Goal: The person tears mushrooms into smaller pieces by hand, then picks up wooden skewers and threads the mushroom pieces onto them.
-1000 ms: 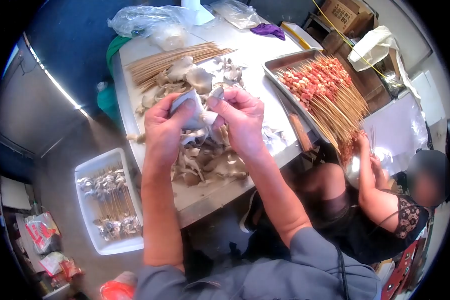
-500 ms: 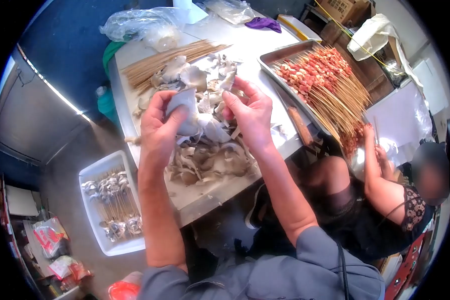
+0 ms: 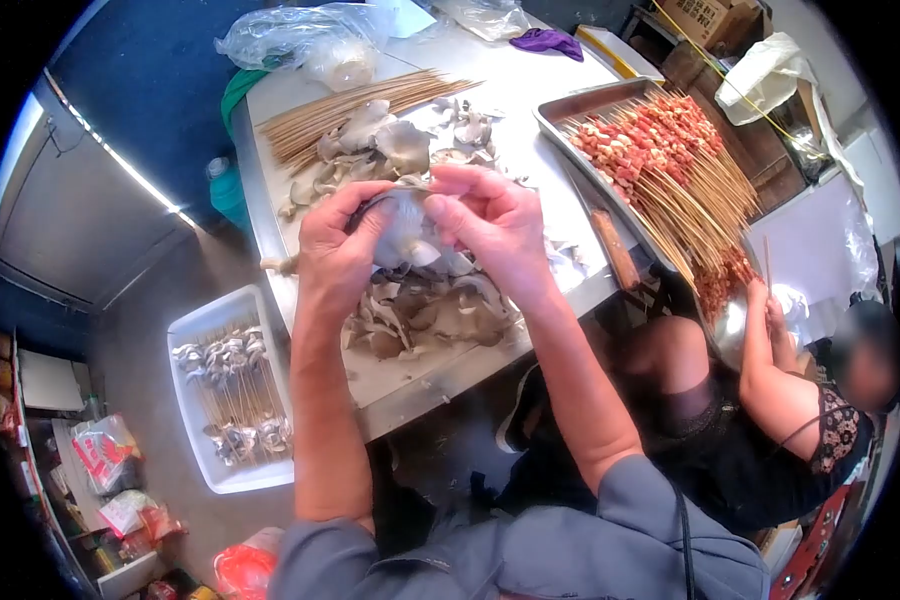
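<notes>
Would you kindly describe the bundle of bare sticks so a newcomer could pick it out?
Start at the white table and look toward its far left side. There, just beyond the mushroom pile, lies the bundle of thin wooden sticks; unlike the skewers in the metal tray, these carry no food.

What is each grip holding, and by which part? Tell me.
A mushroom, held by its left edge in the left grip. The right grip meets its upper right edge; blur hides whether it pinches.
</notes>
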`<move>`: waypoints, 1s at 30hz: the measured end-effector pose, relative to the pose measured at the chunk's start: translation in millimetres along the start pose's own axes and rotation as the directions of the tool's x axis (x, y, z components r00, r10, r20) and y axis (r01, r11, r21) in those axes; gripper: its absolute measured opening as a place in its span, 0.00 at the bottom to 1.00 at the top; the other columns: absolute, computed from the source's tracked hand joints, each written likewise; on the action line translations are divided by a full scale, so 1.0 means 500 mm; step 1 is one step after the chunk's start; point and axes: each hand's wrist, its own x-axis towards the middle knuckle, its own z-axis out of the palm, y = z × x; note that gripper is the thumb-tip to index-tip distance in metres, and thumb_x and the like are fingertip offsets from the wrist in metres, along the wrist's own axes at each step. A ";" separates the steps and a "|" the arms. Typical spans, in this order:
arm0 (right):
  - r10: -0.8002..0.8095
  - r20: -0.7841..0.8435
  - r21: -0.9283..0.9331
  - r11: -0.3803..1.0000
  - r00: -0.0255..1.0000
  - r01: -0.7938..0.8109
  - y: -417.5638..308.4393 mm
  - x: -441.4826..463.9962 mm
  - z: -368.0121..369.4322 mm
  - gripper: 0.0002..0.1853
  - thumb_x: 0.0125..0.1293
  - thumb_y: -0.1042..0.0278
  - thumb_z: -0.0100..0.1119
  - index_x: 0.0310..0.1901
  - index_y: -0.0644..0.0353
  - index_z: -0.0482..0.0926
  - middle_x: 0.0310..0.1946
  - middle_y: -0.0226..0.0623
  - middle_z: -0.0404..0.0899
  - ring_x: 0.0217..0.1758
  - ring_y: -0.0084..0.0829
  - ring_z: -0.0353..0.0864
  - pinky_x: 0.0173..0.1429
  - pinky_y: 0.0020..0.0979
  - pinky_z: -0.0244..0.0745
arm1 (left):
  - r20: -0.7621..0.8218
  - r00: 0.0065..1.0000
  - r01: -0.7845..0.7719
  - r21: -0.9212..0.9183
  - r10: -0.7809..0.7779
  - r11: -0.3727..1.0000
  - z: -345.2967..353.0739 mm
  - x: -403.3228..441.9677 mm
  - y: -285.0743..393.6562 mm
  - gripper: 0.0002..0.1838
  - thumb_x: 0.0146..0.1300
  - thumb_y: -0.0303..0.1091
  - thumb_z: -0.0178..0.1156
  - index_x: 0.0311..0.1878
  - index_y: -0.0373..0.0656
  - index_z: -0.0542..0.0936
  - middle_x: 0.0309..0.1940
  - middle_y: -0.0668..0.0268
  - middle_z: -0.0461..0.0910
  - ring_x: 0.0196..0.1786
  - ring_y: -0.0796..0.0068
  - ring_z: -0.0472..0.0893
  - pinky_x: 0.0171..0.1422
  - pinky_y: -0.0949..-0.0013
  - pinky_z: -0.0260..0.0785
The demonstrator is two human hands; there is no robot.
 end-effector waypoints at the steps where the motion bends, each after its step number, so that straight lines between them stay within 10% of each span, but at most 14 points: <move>1: 0.028 0.049 0.040 0.999 0.998 -0.030 0.001 -0.001 0.006 0.17 0.63 0.73 0.67 0.52 0.70 0.79 0.34 0.33 0.83 0.27 0.14 0.77 0.30 0.18 0.74 | 0.028 0.999 -0.031 0.056 0.030 0.998 0.001 0.000 0.001 0.08 0.65 0.25 0.61 0.46 0.36 0.82 0.37 0.70 0.82 0.40 0.82 0.78 0.47 0.78 0.70; 17: 0.040 -0.240 0.195 0.981 0.970 0.008 0.016 0.001 -0.008 0.02 0.62 0.77 0.64 0.33 0.66 0.81 0.22 0.27 0.79 0.22 0.12 0.74 0.24 0.16 0.68 | -0.126 0.990 0.043 -0.215 -0.071 0.976 0.016 -0.004 -0.001 0.07 0.64 0.25 0.63 0.45 0.40 0.83 0.36 0.72 0.82 0.39 0.85 0.77 0.46 0.81 0.68; 22: 0.038 -0.336 0.092 0.996 0.941 -0.008 0.030 0.014 -0.025 0.16 0.64 0.77 0.63 0.53 0.70 0.77 0.32 0.32 0.82 0.27 0.15 0.77 0.31 0.17 0.72 | -0.184 0.982 -0.003 -0.179 -0.031 0.984 0.006 0.000 0.006 0.10 0.65 0.22 0.59 0.48 0.39 0.83 0.38 0.71 0.81 0.40 0.85 0.76 0.45 0.81 0.69; 30: 0.005 -0.144 0.036 0.999 0.990 0.000 -0.004 0.005 -0.010 0.15 0.65 0.77 0.63 0.52 0.70 0.78 0.35 0.33 0.84 0.27 0.15 0.78 0.31 0.18 0.74 | -0.095 0.995 -0.041 -0.215 0.021 0.976 0.025 0.003 0.005 0.09 0.64 0.20 0.58 0.46 0.38 0.82 0.38 0.68 0.80 0.42 0.83 0.78 0.47 0.78 0.72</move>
